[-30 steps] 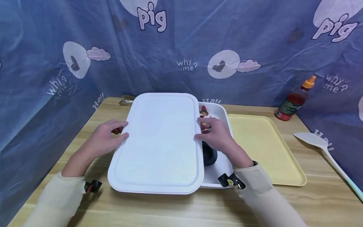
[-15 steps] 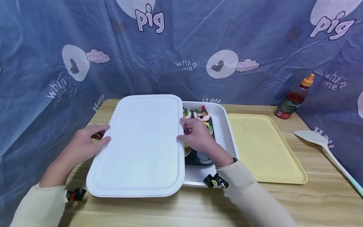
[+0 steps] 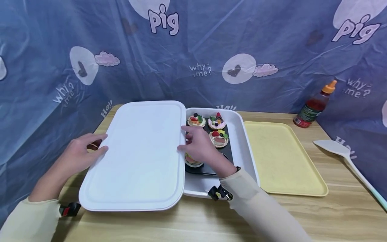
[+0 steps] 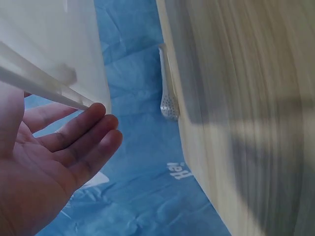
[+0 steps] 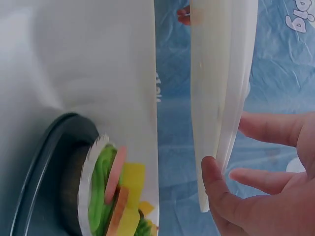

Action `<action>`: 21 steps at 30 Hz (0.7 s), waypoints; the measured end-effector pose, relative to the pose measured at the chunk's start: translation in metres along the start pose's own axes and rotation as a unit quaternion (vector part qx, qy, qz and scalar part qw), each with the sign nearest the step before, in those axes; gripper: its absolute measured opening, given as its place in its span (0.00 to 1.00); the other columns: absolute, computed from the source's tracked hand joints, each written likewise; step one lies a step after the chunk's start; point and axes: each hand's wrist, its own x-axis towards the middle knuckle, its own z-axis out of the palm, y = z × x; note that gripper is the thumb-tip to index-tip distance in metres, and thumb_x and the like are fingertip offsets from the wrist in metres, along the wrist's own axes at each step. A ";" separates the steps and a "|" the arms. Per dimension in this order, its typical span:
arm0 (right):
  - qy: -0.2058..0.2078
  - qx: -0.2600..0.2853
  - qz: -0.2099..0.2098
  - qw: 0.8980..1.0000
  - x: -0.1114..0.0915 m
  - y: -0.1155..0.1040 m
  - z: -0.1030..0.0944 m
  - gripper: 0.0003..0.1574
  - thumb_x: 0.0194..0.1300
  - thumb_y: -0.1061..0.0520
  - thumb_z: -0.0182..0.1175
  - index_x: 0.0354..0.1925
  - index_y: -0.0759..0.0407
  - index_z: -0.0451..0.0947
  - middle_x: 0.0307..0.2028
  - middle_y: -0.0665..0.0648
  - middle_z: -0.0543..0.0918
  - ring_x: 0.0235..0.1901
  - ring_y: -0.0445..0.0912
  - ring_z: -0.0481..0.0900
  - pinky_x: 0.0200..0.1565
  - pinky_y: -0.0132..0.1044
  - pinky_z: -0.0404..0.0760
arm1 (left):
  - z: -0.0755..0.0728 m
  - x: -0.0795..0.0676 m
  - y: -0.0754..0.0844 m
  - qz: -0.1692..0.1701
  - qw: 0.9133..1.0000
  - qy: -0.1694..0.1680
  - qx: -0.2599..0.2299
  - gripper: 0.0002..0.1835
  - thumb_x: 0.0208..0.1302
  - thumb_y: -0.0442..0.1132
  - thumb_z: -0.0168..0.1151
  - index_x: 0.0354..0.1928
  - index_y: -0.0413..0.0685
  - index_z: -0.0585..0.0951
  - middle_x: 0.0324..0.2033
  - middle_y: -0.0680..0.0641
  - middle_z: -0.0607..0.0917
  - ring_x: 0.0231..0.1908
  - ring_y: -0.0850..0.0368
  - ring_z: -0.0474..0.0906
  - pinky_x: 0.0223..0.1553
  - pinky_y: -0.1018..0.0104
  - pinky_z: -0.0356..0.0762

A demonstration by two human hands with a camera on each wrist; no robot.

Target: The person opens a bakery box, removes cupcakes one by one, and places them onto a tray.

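Observation:
A white rectangular lid point(image 3: 136, 154) is held level by both hands, over the left side of the table. My left hand point(image 3: 77, 153) pinches its left edge; the left wrist view shows the fingertips under the lid rim point(image 4: 54, 44). On the opposite edge, my right hand point(image 3: 198, 144) grips between thumb and fingers. Partly beneath the lid stands a white bin point(image 3: 240, 144). Inside it lies a black muffin pan point(image 3: 208, 169) with several cream tarts point(image 3: 216, 121) topped with fruit-like pieces. The right wrist view has one tart point(image 5: 110, 191) close up. The lid hides the bin's left part.
Right of the bin lies a yellow tray point(image 3: 281, 158). A sauce bottle point(image 3: 312, 107) with an orange cap stands at the back right. Beside it is a long white spoon point(image 3: 332, 147). The left wrist view shows a slotted spoon point(image 4: 169, 103) by the table's edge.
Both hands have carried the lid leftward, off more of the bin. The muffin pan and several tarts have come into view. Utensils at the back left are now covered in the head view.

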 end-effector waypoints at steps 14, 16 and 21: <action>-0.024 -0.017 -0.021 0.999 0.005 -0.016 0.021 0.43 0.59 0.60 0.73 0.70 0.61 0.70 0.68 0.62 0.73 0.58 0.54 0.80 0.53 0.44 0.84 | -0.009 -0.005 -0.022 -0.022 1.000 0.005 0.013 0.27 0.67 0.40 0.65 0.61 0.28 0.77 0.44 0.33 0.83 0.42 0.40 0.81 0.37 0.59 0.79; -0.028 -0.023 -0.016 0.999 0.006 -0.018 0.024 0.44 0.59 0.57 0.74 0.71 0.60 0.69 0.68 0.62 0.72 0.59 0.54 0.79 0.55 0.44 0.83 | -0.009 -0.005 -0.023 -0.025 1.000 0.001 0.015 0.27 0.67 0.41 0.65 0.62 0.28 0.77 0.45 0.32 0.82 0.42 0.40 0.81 0.39 0.55 0.80; -0.043 -0.026 -0.016 0.999 0.008 -0.022 0.033 0.45 0.61 0.53 0.73 0.72 0.61 0.68 0.70 0.63 0.70 0.62 0.56 0.76 0.60 0.47 0.79 | -0.013 -0.007 -0.029 -0.029 0.999 0.005 0.016 0.28 0.68 0.42 0.65 0.61 0.28 0.77 0.45 0.32 0.82 0.42 0.40 0.81 0.35 0.66 0.76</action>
